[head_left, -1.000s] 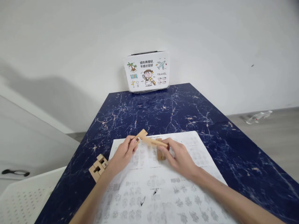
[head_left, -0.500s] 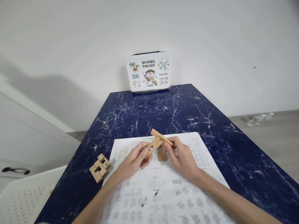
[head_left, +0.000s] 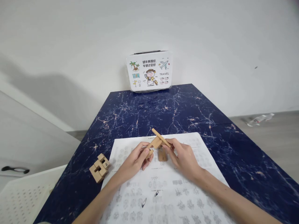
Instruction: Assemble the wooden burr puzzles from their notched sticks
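Observation:
My left hand (head_left: 135, 158) is closed on a notched wooden puzzle piece (head_left: 155, 143), held above the printed sheet (head_left: 137, 174). My right hand (head_left: 183, 155) pinches a long flat wooden piece (head_left: 161, 137), which lies slantwise against the far end of the notched one. Whether the two interlock I cannot tell. Between my hands, a small wooden piece (head_left: 163, 155) with a dark mark rests on the sheet. Off to the left, more notched wooden pieces (head_left: 100, 168) sit together beside the sheet, one marked with a 3.
A white case (head_left: 149, 73) with cartoon prints stands at the far end of the blue marbled table (head_left: 154, 109), against the wall. A white perforated basket (head_left: 25, 196) is at the lower left. Clear plastic (head_left: 259, 119) lies on the floor at right.
The long flat piece has turned more edge-on in my right hand, and its near end has dropped a little. My left hand stays almost in place.

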A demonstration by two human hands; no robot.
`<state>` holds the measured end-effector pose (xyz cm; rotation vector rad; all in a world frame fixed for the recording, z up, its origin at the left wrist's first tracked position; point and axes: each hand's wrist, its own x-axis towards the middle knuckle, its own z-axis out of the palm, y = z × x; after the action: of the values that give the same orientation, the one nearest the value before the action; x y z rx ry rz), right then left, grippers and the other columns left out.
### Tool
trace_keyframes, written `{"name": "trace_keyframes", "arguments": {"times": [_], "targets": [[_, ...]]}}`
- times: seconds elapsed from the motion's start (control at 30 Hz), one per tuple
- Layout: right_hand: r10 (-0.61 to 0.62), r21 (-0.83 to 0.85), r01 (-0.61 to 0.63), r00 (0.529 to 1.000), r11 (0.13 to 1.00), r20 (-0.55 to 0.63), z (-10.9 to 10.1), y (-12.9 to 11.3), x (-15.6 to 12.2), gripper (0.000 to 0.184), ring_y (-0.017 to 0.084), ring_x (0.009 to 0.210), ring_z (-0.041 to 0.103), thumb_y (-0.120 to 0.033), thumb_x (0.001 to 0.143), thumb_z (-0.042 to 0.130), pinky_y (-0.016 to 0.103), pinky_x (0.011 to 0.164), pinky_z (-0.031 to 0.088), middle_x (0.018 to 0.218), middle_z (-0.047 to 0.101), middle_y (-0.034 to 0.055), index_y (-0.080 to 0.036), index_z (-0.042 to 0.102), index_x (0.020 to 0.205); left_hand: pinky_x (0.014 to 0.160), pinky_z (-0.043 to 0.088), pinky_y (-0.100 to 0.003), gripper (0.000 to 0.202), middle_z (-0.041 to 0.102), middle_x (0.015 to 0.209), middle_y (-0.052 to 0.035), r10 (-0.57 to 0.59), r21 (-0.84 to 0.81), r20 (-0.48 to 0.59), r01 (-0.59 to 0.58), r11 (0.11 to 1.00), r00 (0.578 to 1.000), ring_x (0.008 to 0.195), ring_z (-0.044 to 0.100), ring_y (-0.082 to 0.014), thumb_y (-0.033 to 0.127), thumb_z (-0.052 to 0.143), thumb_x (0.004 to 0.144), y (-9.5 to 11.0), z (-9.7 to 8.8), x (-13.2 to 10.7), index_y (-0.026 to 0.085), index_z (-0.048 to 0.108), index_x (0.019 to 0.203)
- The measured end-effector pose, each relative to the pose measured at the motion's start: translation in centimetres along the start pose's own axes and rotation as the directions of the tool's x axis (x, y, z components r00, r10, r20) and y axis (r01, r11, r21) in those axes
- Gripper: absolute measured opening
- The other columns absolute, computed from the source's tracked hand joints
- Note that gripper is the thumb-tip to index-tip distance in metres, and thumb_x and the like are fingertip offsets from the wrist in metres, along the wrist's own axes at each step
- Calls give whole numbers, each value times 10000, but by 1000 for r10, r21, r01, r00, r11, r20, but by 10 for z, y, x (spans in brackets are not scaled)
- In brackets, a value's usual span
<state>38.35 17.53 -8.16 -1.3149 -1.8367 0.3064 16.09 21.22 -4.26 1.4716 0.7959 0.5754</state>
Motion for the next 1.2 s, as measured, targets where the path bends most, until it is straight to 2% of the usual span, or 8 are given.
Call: {"name": "trace_keyframes", "arguments": {"times": [0.17, 0.37, 0.63, 0.97, 1.2], "targets": [[-5, -14, 5, 1000, 1000, 4, -2, -2, 1, 180, 197, 643, 679, -295, 1100, 448, 287, 615, 495, 844, 756, 51, -206, 581, 1182, 547, 343, -263, 314, 517, 806, 33, -4, -6, 8, 4, 1000, 1000, 540, 387, -82, 491, 431, 1088, -1, 0, 0, 190, 501, 1144], [-63, -74, 63, 998, 995, 9, -3, -2, 2, 220, 201, 687, 696, -297, 1105, 428, 304, 628, 512, 969, 784, 99, -193, 598, 1196, 556, 366, -261, 342, 485, 803, 44, -4, 5, 37, 4, 1000, 999, 534, 377, -85, 530, 412, 1088, -4, -2, 0, 208, 492, 1172], [-37, -26, 38, 999, 999, 33, -6, -2, 2, 185, 201, 684, 694, -276, 1095, 446, 301, 639, 518, 917, 769, 66, -205, 597, 1175, 563, 394, -254, 362, 467, 818, 45, -29, 9, 47, 29, 1000, 998, 543, 334, -82, 524, 397, 1092, -6, -6, -2, 224, 500, 1267], [-83, -70, 86, 996, 994, 41, -2, -4, 0, 175, 198, 641, 677, -250, 1096, 447, 289, 594, 483, 939, 780, 74, -206, 594, 1180, 597, 417, -280, 357, 482, 818, 36, 5, -11, 48, -5, 1000, 999, 543, 340, -85, 508, 403, 1092, -5, -3, -1, 198, 503, 1238], [-72, -37, 74, 996, 997, 46, -3, -4, -1, 195, 192, 660, 663, -244, 1095, 427, 289, 611, 484, 938, 768, 69, -208, 585, 1204, 606, 414, -278, 383, 473, 814, 35, -12, -14, 47, 13, 1000, 999, 573, 336, -98, 543, 424, 1079, -5, -2, -1, 209, 511, 1244]]}}
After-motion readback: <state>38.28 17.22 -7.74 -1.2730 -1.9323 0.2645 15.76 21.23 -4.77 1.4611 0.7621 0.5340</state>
